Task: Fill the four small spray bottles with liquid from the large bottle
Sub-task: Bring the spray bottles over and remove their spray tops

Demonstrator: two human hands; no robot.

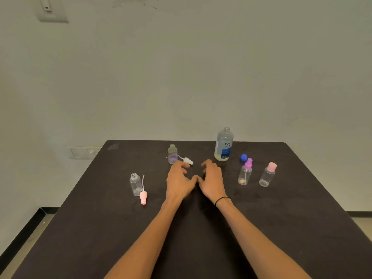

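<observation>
Fingers point(186, 165) of both hands are hanging loosely curled, holding nothing; the large bottle point(224, 146), likely slick, is wanting a mid-body grip.

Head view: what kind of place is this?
Probably a plain indoor room set up for recording, not a kitchen or lab: a dark table against a bare wall, a wall switch, and only the bottles laid out.

Large bottle point(224, 144) label reads "re-nu"; smaller print on blue band beneath illegible.
</observation>
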